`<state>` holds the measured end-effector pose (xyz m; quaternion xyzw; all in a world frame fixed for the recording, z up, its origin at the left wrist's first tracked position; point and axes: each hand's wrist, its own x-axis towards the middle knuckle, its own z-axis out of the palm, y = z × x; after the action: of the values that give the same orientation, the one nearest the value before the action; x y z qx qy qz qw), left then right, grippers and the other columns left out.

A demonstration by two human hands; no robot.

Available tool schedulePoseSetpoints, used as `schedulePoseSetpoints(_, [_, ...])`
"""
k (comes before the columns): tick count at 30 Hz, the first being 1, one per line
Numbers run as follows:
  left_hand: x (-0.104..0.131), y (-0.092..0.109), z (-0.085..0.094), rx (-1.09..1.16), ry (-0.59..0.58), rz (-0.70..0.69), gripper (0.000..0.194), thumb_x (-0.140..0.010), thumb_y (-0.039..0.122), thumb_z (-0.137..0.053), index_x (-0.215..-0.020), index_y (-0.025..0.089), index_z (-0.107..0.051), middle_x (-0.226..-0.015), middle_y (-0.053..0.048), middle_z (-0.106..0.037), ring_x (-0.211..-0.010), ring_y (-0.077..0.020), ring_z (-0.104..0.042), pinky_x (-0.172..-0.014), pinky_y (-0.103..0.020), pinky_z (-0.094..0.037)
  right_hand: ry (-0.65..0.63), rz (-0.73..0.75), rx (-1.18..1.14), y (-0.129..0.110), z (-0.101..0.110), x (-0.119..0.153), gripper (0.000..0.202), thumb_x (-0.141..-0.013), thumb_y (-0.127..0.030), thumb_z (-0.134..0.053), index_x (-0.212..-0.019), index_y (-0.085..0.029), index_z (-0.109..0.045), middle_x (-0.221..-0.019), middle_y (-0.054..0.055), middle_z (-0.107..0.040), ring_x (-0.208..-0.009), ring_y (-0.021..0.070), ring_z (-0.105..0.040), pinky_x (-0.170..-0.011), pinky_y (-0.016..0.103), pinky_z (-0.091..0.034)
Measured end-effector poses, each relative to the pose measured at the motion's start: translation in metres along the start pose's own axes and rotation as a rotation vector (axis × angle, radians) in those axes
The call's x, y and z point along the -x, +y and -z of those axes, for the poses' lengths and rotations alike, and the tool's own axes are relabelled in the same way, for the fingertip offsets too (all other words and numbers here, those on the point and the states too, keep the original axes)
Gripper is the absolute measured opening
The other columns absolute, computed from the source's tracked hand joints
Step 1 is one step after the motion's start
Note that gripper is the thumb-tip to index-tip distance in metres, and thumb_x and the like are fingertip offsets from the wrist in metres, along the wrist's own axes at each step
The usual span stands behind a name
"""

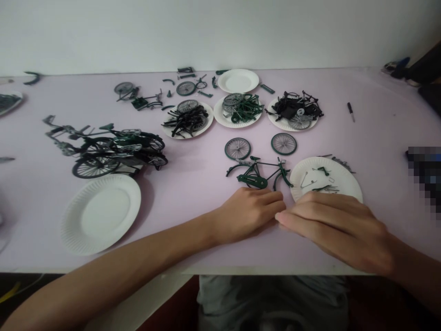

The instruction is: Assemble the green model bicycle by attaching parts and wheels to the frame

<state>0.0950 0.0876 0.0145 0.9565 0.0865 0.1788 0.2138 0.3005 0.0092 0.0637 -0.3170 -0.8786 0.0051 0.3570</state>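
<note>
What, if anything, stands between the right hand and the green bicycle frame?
The left hand does: in this view, its curled fingers lie between the right hand and the green bicycle frame. The plate is off to the frame's right.

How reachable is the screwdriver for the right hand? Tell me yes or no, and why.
Probably yes: nothing covers the screwdriver, and the right hand could pass over or beside the low paper plate. It lies farther back, so expect some stretching.
</note>
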Motion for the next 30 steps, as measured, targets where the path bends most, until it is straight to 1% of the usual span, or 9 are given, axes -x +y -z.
schedulePoseSetpoints(3, [0.000, -0.001, -0.001, 0.017, 0.011, 0.008, 0.026, -0.108, 0.021, -0.039, -0.090, 0.016, -0.057, -0.087, -0.002, -0.063, -0.071, -0.0135, -0.056, -0.062, -0.028, -0.045, -0.010, 0.005, -0.054, 0.004, -0.006, -0.003, 0.013, -0.098, -0.002, -0.059, -0.104, -0.008, -0.069, -0.083, 0.006, -0.071, -0.074, 0.0145, -0.063, -0.068, 0.030, -0.057])
schedulePoseSetpoints(5, [0.000, -0.001, -0.002, 0.014, 0.024, 0.006, 0.026, -0.108, 0.020, -0.040, -0.089, 0.016, -0.057, -0.086, -0.003, -0.063, -0.071, -0.0136, -0.056, -0.061, -0.028, -0.044, -0.030, 0.004, -0.072, 0.007, -0.007, -0.004, 0.012, -0.095, 0.000, -0.063, -0.102, -0.008, -0.068, -0.083, 0.006, -0.071, -0.073, 0.0146, -0.063, -0.065, 0.030, -0.055])
schedulePoseSetpoints(8, [0.001, -0.001, -0.004, -0.001, 0.043, -0.003, 0.029, -0.109, 0.024, -0.040, -0.087, 0.017, -0.057, -0.085, -0.003, -0.063, -0.070, -0.0136, -0.057, -0.060, -0.028, -0.043, -0.022, -0.001, -0.072, 0.008, -0.007, -0.003, 0.012, -0.093, -0.001, -0.067, -0.103, -0.007, -0.068, -0.086, 0.008, -0.072, -0.079, 0.0163, -0.066, -0.070, 0.032, -0.058])
schedulePoseSetpoints(12, [0.002, -0.002, -0.005, 0.005, 0.071, -0.007, 0.030, -0.110, 0.030, -0.042, -0.089, 0.016, -0.058, -0.085, -0.003, -0.064, -0.070, -0.0141, -0.058, -0.060, -0.028, -0.044, -0.027, 0.009, -0.039, 0.010, -0.003, -0.002, 0.016, -0.091, -0.008, -0.072, -0.107, -0.008, -0.068, -0.092, 0.008, -0.073, -0.083, 0.0167, -0.069, -0.077, 0.031, -0.061])
schedulePoseSetpoints(16, [0.002, -0.002, -0.002, 0.012, 0.049, 0.025, 0.028, -0.109, 0.030, -0.044, -0.093, 0.016, -0.061, -0.087, -0.003, -0.066, -0.073, -0.0152, -0.060, -0.063, -0.029, -0.044, -0.014, 0.005, 0.012, 0.011, 0.005, -0.003, 0.020, -0.091, -0.005, -0.068, -0.111, -0.008, -0.068, -0.097, 0.009, -0.073, -0.086, 0.0167, -0.070, -0.081, 0.030, -0.060])
schedulePoseSetpoints(21, [0.003, -0.003, 0.006, 0.217, 0.005, 0.148, 0.015, -0.105, 0.028, -0.056, -0.102, 0.015, -0.064, -0.097, -0.004, -0.070, -0.078, -0.0142, -0.065, -0.066, -0.025, -0.045, -0.016, -0.007, 0.052, 0.017, 0.003, -0.002, 0.027, -0.088, -0.005, -0.072, -0.115, -0.008, -0.067, -0.100, 0.010, -0.073, -0.089, 0.0182, -0.070, -0.083, 0.030, -0.059])
schedulePoseSetpoints(23, [0.003, -0.004, 0.008, 0.321, 0.017, 0.186, 0.015, -0.103, 0.029, -0.059, -0.102, 0.015, -0.065, -0.095, -0.004, -0.070, -0.075, -0.0126, -0.064, -0.066, -0.024, -0.046, -0.065, -0.032, 0.061, 0.020, 0.000, -0.001, 0.035, -0.089, -0.011, -0.075, -0.122, -0.006, -0.064, -0.107, 0.014, -0.071, -0.097, 0.0216, -0.070, -0.089, 0.034, -0.059])
schedulePoseSetpoints(26, [0.004, -0.005, 0.009, 0.448, 0.036, 0.213, 0.017, -0.101, 0.031, -0.064, -0.097, 0.015, -0.066, -0.084, -0.001, -0.068, -0.069, -0.0117, -0.061, -0.065, -0.024, -0.047, -0.161, -0.068, 0.063, 0.022, -0.004, 0.001, 0.053, -0.091, -0.021, -0.076, -0.137, -0.004, -0.055, -0.119, 0.018, -0.068, -0.110, 0.0269, -0.067, -0.096, 0.041, -0.057])
schedulePoseSetpoints(30, [0.004, -0.003, 0.007, 0.607, 0.029, 0.284, 0.022, -0.099, 0.035, -0.067, -0.096, 0.013, -0.068, -0.082, -0.003, -0.068, -0.070, -0.0133, -0.061, -0.065, -0.026, -0.048, -0.228, -0.027, 0.087, 0.023, -0.009, 0.004, 0.066, -0.091, -0.026, -0.077, -0.146, -0.004, -0.047, -0.124, 0.019, -0.067, -0.115, 0.0301, -0.064, -0.099, 0.047, -0.054])
